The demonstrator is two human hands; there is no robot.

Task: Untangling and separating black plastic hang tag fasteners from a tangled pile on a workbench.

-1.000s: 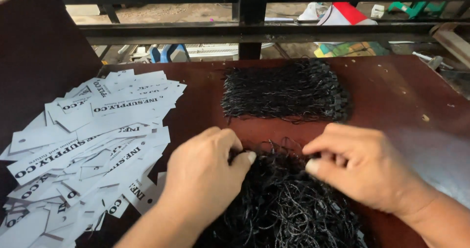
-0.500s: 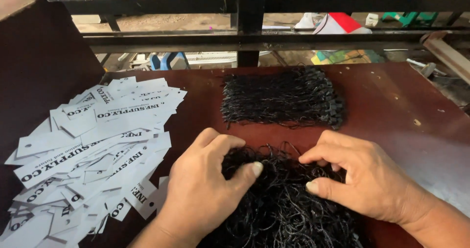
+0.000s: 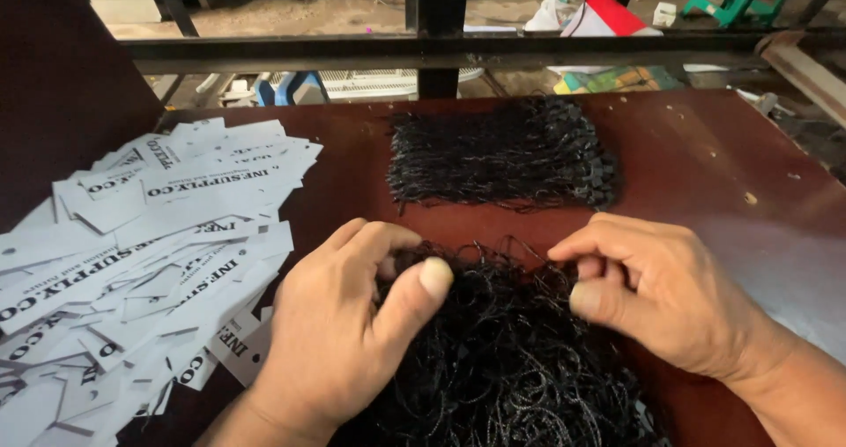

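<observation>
On a dark red table (image 3: 705, 165), two bare hands work at a loose heap of black strings (image 3: 502, 368).

Left hand (image 3: 348, 324) rests on the heap's left edge, fingers curled and thumb pressed down into the strands, pinching some. Right hand (image 3: 661, 297) sits at the heap's upper right, fingertips bunched closed around a few strands. Beyond the heap, apart from it, lies a neat bundle (image 3: 502, 156) of straight black strings. White paper tags (image 3: 150, 244) with dark print lie scattered just left of the left hand.
</observation>
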